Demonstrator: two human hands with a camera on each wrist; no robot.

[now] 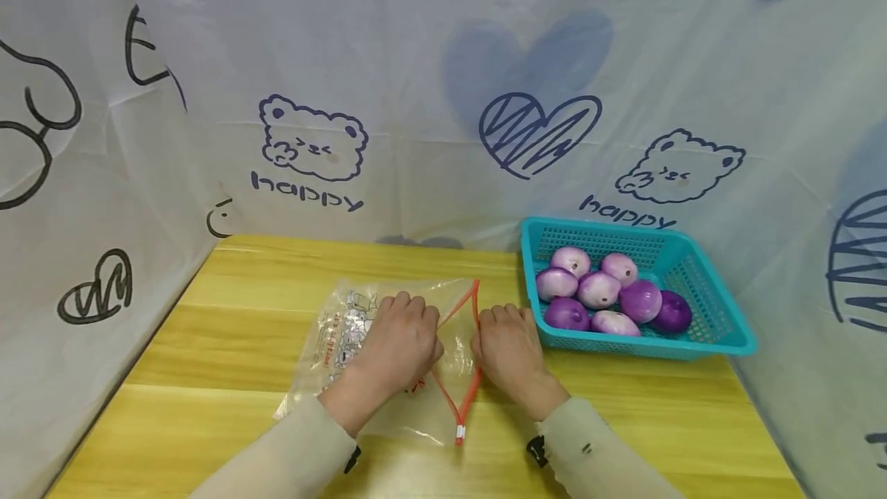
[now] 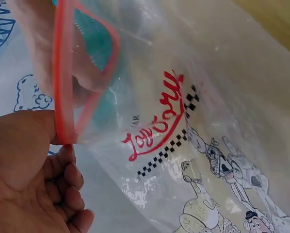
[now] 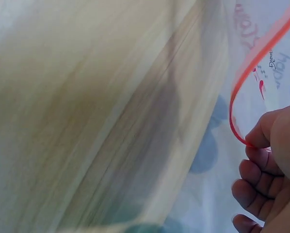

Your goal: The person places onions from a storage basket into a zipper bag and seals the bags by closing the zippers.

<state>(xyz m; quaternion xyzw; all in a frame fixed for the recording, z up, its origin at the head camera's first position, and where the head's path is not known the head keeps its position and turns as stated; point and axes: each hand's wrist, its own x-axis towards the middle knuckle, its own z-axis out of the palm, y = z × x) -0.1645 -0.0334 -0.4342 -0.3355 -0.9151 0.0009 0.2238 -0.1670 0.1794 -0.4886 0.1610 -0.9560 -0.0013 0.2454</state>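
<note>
The bag (image 1: 336,337) is spread left of and beneath the left hand (image 1: 405,337), and its mouth is held apart between the two hands. The left lip of the red rim (image 1: 469,399) is pinched between the left thumb and fingers; the right lip is pinched likewise by the right hand (image 1: 511,349). At the far right, just beside that hand, eight purple onions (image 1: 598,289) are held in a teal basket (image 1: 644,346).

All is set on a yellow wood-grained table (image 1: 173,364), enclosed at left, far side and right by a pale cloth (image 1: 416,60) printed with hearts and bears.

On the bag, cartoon figures, a checkered strip and red script are printed; "ory" can be made out. On the cloth, "happy" is read under the left bear and again under the right.
</note>
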